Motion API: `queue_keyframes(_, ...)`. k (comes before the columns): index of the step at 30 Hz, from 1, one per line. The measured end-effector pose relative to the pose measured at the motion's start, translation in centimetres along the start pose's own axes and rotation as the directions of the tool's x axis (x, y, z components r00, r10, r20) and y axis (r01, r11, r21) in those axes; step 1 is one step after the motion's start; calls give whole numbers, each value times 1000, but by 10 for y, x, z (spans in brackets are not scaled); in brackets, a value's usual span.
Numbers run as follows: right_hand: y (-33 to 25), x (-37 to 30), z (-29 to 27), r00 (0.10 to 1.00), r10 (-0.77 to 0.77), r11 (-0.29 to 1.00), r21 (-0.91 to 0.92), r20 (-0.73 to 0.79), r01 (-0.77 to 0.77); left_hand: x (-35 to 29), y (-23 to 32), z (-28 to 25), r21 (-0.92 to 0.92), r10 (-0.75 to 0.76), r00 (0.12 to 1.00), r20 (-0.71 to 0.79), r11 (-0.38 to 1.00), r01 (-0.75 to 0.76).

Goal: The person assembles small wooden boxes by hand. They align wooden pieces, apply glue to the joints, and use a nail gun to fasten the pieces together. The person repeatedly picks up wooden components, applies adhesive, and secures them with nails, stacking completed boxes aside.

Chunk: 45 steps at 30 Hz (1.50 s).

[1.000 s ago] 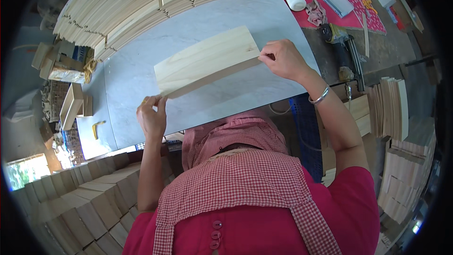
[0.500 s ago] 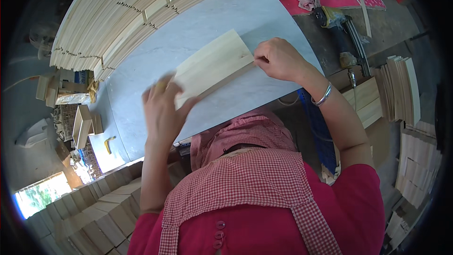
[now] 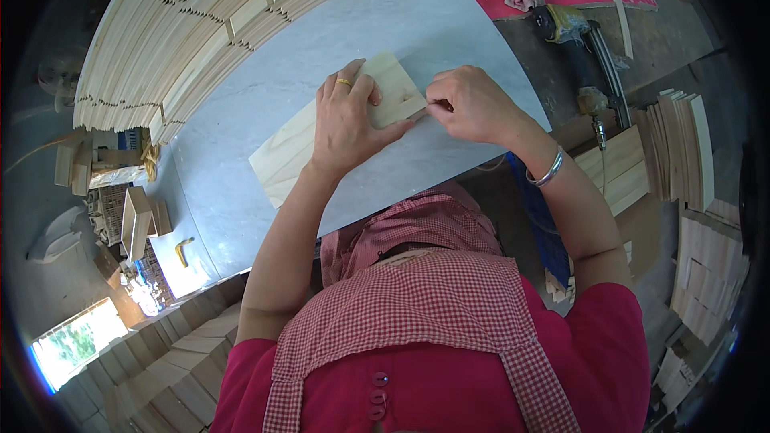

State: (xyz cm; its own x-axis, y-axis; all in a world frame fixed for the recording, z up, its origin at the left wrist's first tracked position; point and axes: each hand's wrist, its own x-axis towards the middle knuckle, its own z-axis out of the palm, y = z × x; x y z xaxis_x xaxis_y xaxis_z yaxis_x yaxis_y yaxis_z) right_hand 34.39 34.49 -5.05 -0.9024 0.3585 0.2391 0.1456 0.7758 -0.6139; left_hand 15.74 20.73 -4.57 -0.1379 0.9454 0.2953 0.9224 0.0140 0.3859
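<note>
Lying at the grey table's [image 3: 445,20] left end is a yellow hooked piece [image 3: 180,252], with stacked wooden strips [image 3: 184,28] blocking the far side. The left hand [image 3: 349,120] spans a pale board [image 3: 293,150] on the table, thumb and fingers clasping its edges; the right hand's [image 3: 472,104] fingers curl closed at its right end, any grip unclear, near a nail gun [image 3: 575,58].

Blown-out glare at lower-L opening [image 3: 79,338], tabletop [image 3: 437,20] bright w/ soft shadows, dk corners, fisheye bend nr edges
</note>
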Motion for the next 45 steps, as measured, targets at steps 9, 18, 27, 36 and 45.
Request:
queue_keyframes(9,3,-2,5,999,-33,999,-23,-15,32,-4,-3,0,9,-9,1000,-29,1000,9)
queue_keyframes(18,9,-16,-14,982,72,995,-51,-176,-82,-6,-7,0,23,-17,999,-31,1000,18)
queue_keyframes(27,126,-98,-93,618,658,411,-482,-431,-774,-13,-8,2,20,-49,998,-49,999,50)
queue_keyframes(36,108,-60,-145,493,828,451,-205,-269,-869,-15,-10,6,25,-37,992,-119,999,41)
queue_keyframes(45,-91,-38,-106,745,667,745,-10,-15,-667,-19,-11,4,41,-65,997,-47,997,66)
